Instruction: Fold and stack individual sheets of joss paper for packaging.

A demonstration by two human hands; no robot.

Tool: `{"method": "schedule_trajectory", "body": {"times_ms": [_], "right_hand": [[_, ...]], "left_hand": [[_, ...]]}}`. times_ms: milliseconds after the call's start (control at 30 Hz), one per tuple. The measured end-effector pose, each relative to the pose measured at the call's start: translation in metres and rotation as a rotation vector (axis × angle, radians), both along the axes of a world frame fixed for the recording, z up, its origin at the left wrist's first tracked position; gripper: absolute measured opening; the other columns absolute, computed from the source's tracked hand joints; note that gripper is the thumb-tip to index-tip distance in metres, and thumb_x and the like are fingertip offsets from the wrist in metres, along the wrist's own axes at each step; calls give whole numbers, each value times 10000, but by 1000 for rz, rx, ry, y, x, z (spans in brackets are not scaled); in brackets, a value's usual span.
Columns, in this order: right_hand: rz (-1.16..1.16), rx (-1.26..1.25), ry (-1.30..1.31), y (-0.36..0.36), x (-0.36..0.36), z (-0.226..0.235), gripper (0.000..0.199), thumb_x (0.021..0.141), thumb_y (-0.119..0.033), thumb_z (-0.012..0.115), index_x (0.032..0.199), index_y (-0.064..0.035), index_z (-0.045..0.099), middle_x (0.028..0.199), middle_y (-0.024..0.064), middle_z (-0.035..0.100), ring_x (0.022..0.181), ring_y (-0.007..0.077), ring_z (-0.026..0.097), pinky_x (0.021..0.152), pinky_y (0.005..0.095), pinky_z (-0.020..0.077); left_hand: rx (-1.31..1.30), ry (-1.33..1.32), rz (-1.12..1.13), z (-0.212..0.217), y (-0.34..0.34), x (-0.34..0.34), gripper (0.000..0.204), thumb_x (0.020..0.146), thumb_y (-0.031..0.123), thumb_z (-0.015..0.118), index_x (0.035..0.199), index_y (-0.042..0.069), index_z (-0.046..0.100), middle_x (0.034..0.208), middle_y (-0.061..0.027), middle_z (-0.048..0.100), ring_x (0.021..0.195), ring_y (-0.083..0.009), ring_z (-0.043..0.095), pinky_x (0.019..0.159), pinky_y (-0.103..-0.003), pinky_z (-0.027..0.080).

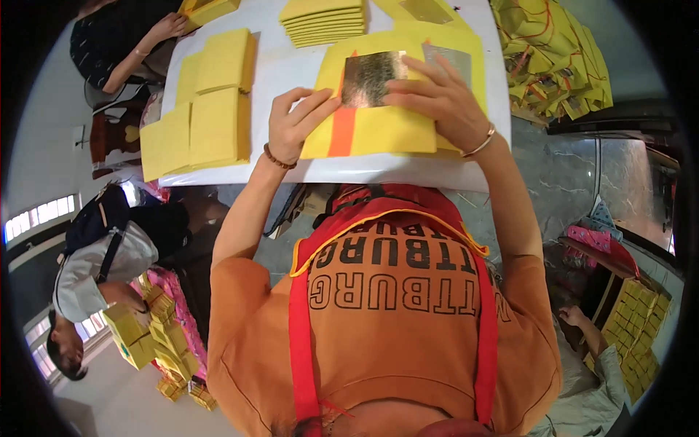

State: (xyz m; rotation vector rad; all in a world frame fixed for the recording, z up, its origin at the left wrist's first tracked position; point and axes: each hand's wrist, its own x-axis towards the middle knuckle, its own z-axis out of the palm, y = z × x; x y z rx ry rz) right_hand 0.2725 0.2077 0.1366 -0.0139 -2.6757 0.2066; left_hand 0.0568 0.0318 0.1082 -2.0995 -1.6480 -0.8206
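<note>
A yellow paper sheet (397, 131) with an orange stripe and a square of shiny metallic foil (366, 79) lies before me at the table's near edge. My left hand (295, 124) is closed at its left edge, fingertips beside the stripe; the thumb is mostly hidden. Across the foil's right side and the paper rests my right hand (445, 102), its fingers stretched and apart. More yellow paper lies under and behind it, with another silvery foil patch (455, 62) partly covered by that hand.
Stacks of folded yellow paper (218, 120) stand left on the white table (280, 51); another pile (322, 20) is at the far side. A heap of yellow bundles (557, 58) sits right. Other people work at far left, lower left and lower right, near yellow stacks.
</note>
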Motion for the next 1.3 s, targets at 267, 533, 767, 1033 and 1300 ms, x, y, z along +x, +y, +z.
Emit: {"method": "schedule_trajectory", "body": {"times_ms": [267,533,767,1033,1300], "right_hand": [[154,-299,-1,-106,-60,-96,266,777,-156,506,1029,-145,594,1096,7,577,1120,228,470,977,407,328],[-21,-531,-110,-121,-55,-146,242,800,-255,551,1014,-158,611,940,11,637,886,196,579,706,395,388],[-590,-1056,-241,-119,-89,-139,371,766,-373,611,973,-66,590,743,125,627,708,297,602,636,412,442],[-814,-923,-239,-118,-98,-132,361,775,-363,597,1087,-192,531,806,110,634,760,329,604,647,434,448],[-798,-833,-303,-116,-102,-139,311,785,-365,585,1050,-204,560,841,110,638,796,330,602,659,435,451]], "left_hand": [[-161,-127,192,-69,-128,-30,349,685,95,559,1027,93,632,1048,-49,605,946,-260,547,797,-337,438],[-484,-470,185,-92,-131,-40,225,779,132,509,979,115,612,926,-102,627,864,-268,582,707,-364,455],[-738,-845,663,-104,-90,-56,371,798,402,526,877,54,627,785,-196,623,755,-362,591,663,-429,454],[-797,-789,846,-110,-72,-56,359,818,385,499,856,31,550,784,-223,613,784,-398,579,684,-469,438],[-811,-774,901,-110,-69,-52,365,834,368,469,921,15,506,818,-251,607,797,-429,571,707,-491,435]]}}
